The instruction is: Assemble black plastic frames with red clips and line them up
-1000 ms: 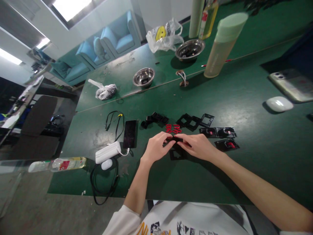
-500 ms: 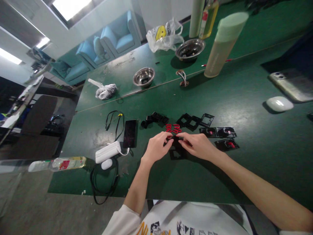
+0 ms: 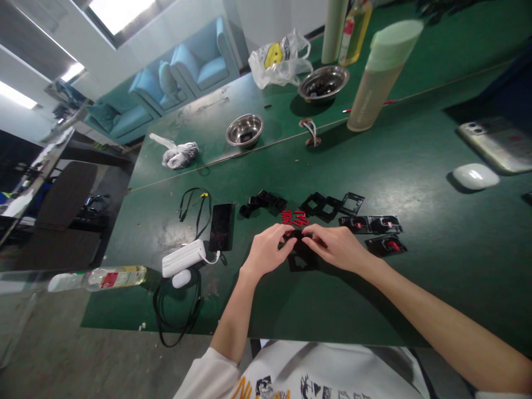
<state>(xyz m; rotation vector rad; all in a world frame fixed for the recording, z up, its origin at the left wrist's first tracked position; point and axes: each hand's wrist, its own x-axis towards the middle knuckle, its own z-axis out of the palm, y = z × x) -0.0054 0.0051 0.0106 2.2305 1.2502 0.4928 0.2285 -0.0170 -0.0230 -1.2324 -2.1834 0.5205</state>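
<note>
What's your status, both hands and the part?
Left hand and right hand together at a dark part, grip partly hidden. Red pieces just beyond the fingertips. Black frame on the near side, close by.

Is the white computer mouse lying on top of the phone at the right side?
No, the white mouse lies on the green table, beside the phone.

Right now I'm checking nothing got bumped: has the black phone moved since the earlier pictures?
No, the black phone hasn't shifted either way; it lies as before beside the white power bank.
</note>
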